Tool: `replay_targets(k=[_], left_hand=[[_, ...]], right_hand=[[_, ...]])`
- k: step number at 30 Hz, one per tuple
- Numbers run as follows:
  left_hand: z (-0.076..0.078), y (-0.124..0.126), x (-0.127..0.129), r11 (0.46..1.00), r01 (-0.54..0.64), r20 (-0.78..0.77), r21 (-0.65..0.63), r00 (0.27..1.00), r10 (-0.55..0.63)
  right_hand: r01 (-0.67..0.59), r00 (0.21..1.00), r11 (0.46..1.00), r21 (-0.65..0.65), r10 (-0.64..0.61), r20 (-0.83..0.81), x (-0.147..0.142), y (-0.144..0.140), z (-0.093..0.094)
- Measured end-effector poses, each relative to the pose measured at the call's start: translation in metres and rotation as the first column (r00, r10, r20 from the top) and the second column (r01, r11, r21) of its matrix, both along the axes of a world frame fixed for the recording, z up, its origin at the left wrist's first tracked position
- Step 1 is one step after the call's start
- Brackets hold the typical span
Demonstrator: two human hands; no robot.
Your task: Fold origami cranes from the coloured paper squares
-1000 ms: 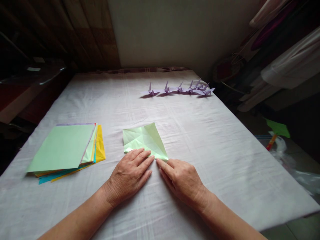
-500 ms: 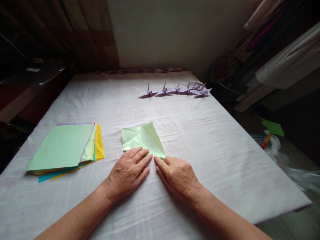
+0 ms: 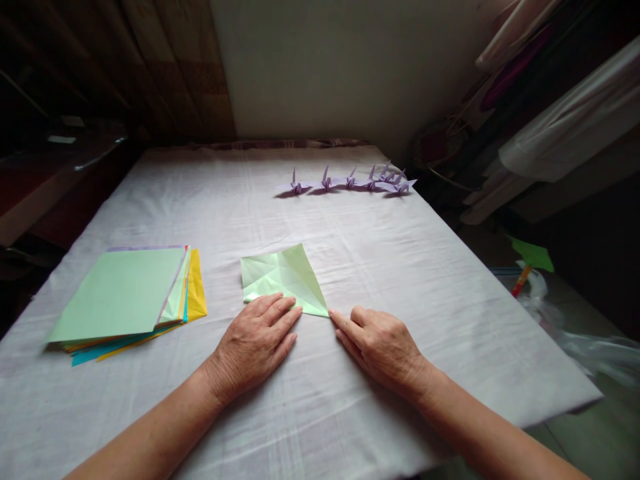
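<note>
The right hand (image 3: 383, 343) has slid rightwards along the near edge of the folded green paper (image 3: 283, 279), so its forefinger now touches the paper's near-right corner, which suggests a crease being pressed flat. The left hand (image 3: 255, 343) lies flat and open, holding nothing, fingertips pinning the near edge. The paper lies mid-surface (image 3: 380, 260), beside the coloured paper stack (image 3: 125, 297), its long axis running from far-left to the pointed near-right corner.
</note>
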State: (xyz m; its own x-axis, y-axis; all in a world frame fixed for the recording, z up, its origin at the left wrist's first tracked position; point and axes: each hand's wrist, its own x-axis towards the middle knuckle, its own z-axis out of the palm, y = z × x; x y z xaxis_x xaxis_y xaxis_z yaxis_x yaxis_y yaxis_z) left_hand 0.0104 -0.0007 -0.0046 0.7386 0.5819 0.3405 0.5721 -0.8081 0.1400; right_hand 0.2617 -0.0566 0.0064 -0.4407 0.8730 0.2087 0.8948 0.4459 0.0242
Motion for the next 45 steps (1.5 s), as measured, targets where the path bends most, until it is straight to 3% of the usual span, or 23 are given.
replay_targets(k=[4,9,19,25,32,37,41,45], left_hand=[[-0.001,0.0,0.0,1.0,-0.002,-0.008,0.008,1.0,0.002],[-0.001,0.0,-0.001,1.0,-0.007,-0.003,0.016,1.0,0.007],[0.001,-0.001,-0.003,0.999,0.004,-0.008,-0.047,1.0,-0.004],[-0.002,0.006,-0.029,0.999,0.044,-0.142,-0.03,0.989,-0.048],[0.003,0.016,-0.07,0.998,-0.043,-0.211,0.047,0.976,0.052],[0.009,0.015,-0.083,0.993,-0.077,-0.214,0.084,0.972,0.093],[0.014,0.02,-0.075,0.976,-0.17,-0.171,0.139,0.966,0.193],[0.012,0.033,-0.049,0.944,-0.298,-0.058,0.142,0.949,0.309]], right_hand=[[-0.02,0.998,0.998,0.055,0.023,-0.062,-0.016,-0.002,0.001],[0.007,0.997,0.998,-0.056,-0.011,-0.072,-0.035,0.001,0.003],[0.013,0.995,0.999,0.031,-0.01,-0.104,-0.022,-0.002,-0.004],[0.014,0.995,1.0,0.027,-0.012,-0.101,-0.023,-0.002,-0.007],[0.006,0.992,0.999,0.053,0.0,-0.125,-0.021,-0.003,-0.011],[-0.002,0.988,0.998,0.066,0.012,-0.153,-0.021,-0.003,-0.013],[-0.003,0.986,0.997,0.077,0.016,-0.166,-0.021,-0.003,-0.015],[-0.006,0.984,0.996,0.091,0.022,-0.174,-0.021,-0.003,-0.015]])
